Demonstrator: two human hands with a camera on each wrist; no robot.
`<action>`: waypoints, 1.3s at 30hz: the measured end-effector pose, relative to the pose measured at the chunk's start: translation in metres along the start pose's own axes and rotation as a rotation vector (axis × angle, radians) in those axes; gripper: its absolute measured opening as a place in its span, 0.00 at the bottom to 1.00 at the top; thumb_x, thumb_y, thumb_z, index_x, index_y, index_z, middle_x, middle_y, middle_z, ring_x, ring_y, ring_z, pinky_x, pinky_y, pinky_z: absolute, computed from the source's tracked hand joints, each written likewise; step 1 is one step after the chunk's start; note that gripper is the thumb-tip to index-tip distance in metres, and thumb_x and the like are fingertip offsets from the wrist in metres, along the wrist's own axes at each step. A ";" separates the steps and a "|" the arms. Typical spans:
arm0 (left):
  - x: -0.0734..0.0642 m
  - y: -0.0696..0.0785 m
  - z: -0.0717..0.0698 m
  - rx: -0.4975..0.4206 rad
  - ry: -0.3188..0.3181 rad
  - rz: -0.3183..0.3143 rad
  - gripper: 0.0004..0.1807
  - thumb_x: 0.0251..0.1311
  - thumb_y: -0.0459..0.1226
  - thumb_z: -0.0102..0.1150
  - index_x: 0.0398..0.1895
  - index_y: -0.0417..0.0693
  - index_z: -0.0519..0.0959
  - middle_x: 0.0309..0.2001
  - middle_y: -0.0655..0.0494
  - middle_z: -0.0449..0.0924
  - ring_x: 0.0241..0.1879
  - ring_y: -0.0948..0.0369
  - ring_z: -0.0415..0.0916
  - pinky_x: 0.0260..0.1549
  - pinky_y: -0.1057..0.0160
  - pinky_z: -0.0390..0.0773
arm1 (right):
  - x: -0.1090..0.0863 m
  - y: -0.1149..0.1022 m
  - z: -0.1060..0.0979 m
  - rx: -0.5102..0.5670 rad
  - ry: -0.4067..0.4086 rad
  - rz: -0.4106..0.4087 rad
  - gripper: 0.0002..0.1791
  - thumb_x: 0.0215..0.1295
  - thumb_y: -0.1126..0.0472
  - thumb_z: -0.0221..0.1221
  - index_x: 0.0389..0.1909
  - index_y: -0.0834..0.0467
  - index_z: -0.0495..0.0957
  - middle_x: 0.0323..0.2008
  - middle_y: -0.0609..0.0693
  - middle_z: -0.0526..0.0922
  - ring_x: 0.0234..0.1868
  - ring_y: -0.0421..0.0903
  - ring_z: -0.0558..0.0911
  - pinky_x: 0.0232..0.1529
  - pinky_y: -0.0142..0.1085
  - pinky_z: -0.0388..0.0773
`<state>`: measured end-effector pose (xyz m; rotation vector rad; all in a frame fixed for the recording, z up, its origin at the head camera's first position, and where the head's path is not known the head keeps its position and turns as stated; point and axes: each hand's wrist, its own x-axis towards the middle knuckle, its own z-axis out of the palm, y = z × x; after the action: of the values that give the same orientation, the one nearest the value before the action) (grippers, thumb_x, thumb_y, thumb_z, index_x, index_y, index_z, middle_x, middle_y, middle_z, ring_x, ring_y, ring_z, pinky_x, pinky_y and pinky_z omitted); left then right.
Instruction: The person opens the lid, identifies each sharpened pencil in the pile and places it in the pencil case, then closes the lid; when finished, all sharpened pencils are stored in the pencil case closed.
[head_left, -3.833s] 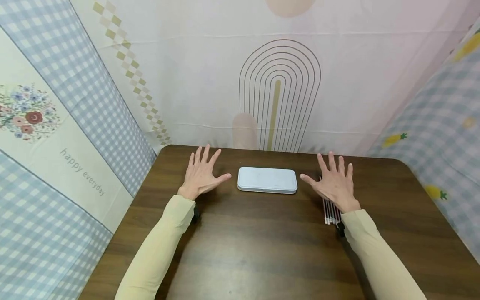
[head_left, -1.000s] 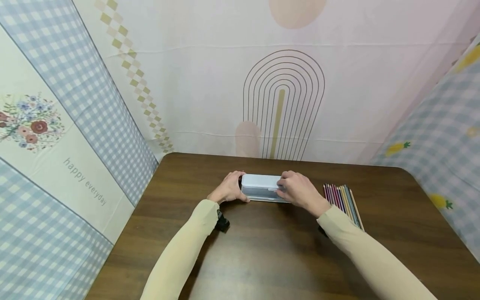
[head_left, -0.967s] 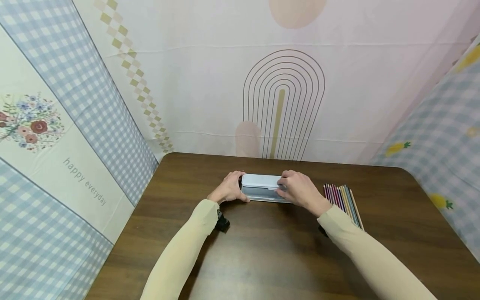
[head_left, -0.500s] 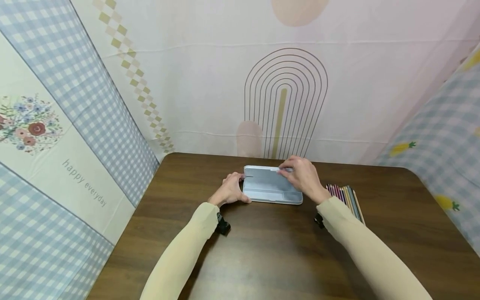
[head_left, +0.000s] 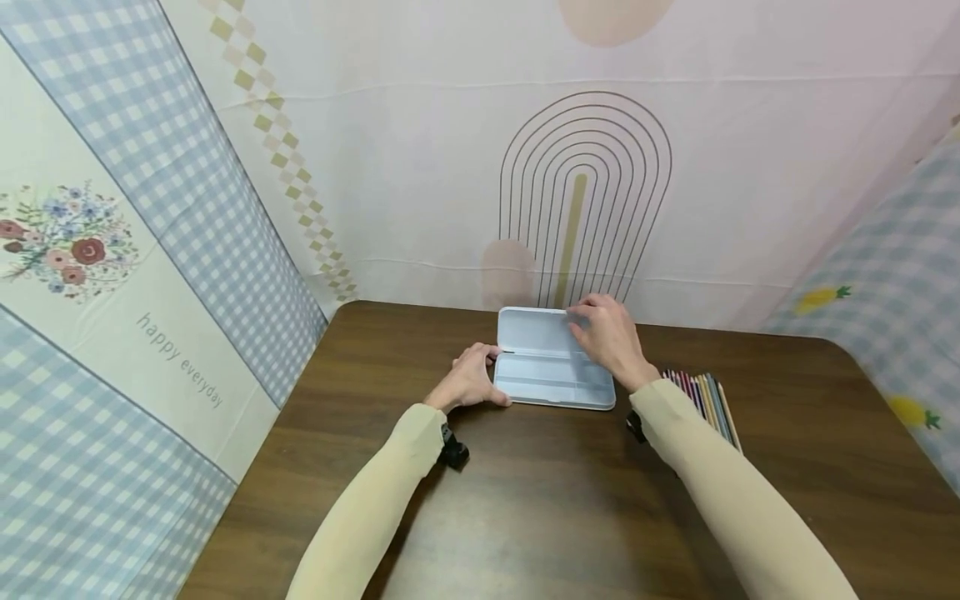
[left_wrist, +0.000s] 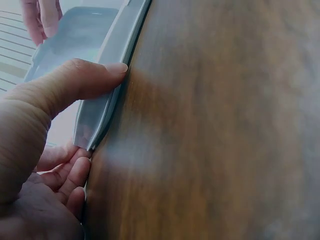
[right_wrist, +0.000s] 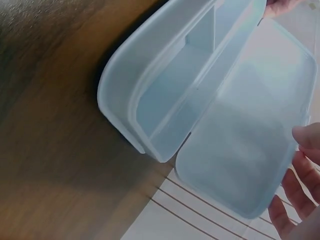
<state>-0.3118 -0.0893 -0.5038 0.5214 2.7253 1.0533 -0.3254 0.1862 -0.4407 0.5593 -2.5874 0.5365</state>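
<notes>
A: Where's the box [head_left: 536,390]?
B: On the brown table [head_left: 525,508], between the two hands. Lid [head_left: 529,331] tipped up along the far side, pale compartments showing.
A: Hands?
B: Left hand [head_left: 471,379] grips the box's left end, thumb over the front rim, fingers round the end. Right hand [head_left: 611,337] pinches the lid's outer edge, thumb on the inner face, fingers behind.
A: Step?
B: Lid-opening, I'd judge, and close to finished. Whether the lid touches the cloth [head_left: 420,183] behind, I can't tell from these angles.
A: Nearby?
B: Row of coloured pencils [head_left: 710,402], right of the box, partly hidden by the right sleeve [head_left: 720,471].
A: Next move calls for what?
B: My reading: left hand bracing the box, right hand loosening its pinch gently, so the lid doesn't drop back.
</notes>
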 end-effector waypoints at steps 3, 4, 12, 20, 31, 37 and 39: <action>0.000 0.001 0.001 -0.007 -0.006 -0.010 0.52 0.41 0.43 0.89 0.74 0.40 0.74 0.68 0.43 0.78 0.68 0.48 0.76 0.73 0.41 0.64 | -0.002 0.003 -0.002 0.007 -0.022 0.002 0.18 0.65 0.67 0.72 0.55 0.66 0.89 0.54 0.65 0.91 0.57 0.65 0.87 0.62 0.60 0.81; 0.001 0.001 0.001 -0.011 -0.010 -0.016 0.52 0.42 0.42 0.89 0.74 0.40 0.74 0.68 0.43 0.77 0.68 0.48 0.75 0.75 0.40 0.63 | -0.003 0.004 -0.003 0.010 -0.029 0.001 0.19 0.65 0.67 0.72 0.57 0.66 0.88 0.56 0.65 0.90 0.58 0.66 0.87 0.63 0.61 0.81; 0.005 0.003 0.001 0.011 -0.034 -0.026 0.51 0.42 0.43 0.88 0.71 0.40 0.73 0.67 0.41 0.76 0.67 0.47 0.75 0.75 0.36 0.63 | -0.015 0.002 -0.010 0.036 -0.027 -0.002 0.26 0.66 0.67 0.71 0.65 0.65 0.84 0.62 0.65 0.88 0.64 0.66 0.85 0.68 0.61 0.79; 0.001 0.003 -0.001 -0.010 -0.046 -0.035 0.51 0.44 0.42 0.88 0.73 0.40 0.72 0.69 0.41 0.75 0.70 0.46 0.74 0.77 0.37 0.60 | -0.042 -0.008 -0.026 0.137 0.114 0.031 0.21 0.64 0.70 0.71 0.58 0.72 0.86 0.51 0.69 0.90 0.49 0.66 0.88 0.54 0.59 0.85; -0.002 -0.003 -0.003 -0.013 -0.066 -0.025 0.51 0.47 0.44 0.86 0.74 0.41 0.70 0.70 0.41 0.73 0.71 0.47 0.72 0.73 0.41 0.63 | -0.097 0.004 -0.058 0.134 0.193 0.206 0.16 0.63 0.68 0.73 0.51 0.71 0.89 0.38 0.65 0.89 0.36 0.60 0.90 0.40 0.47 0.83; 0.001 -0.003 -0.002 -0.012 -0.080 -0.010 0.51 0.47 0.45 0.86 0.74 0.41 0.70 0.71 0.41 0.73 0.71 0.46 0.72 0.72 0.41 0.63 | -0.135 0.024 -0.078 0.082 0.156 0.351 0.14 0.65 0.65 0.72 0.48 0.69 0.90 0.36 0.63 0.90 0.35 0.57 0.87 0.38 0.37 0.75; 0.001 -0.004 -0.002 -0.014 -0.083 -0.010 0.51 0.47 0.44 0.86 0.75 0.41 0.70 0.71 0.40 0.73 0.72 0.46 0.71 0.72 0.42 0.63 | -0.147 0.031 -0.083 0.067 0.119 0.405 0.15 0.67 0.64 0.71 0.49 0.70 0.89 0.38 0.64 0.90 0.36 0.59 0.88 0.40 0.42 0.79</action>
<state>-0.3137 -0.0926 -0.5051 0.5363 2.6438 1.0235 -0.1919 0.2925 -0.4522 0.0147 -2.5808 0.7636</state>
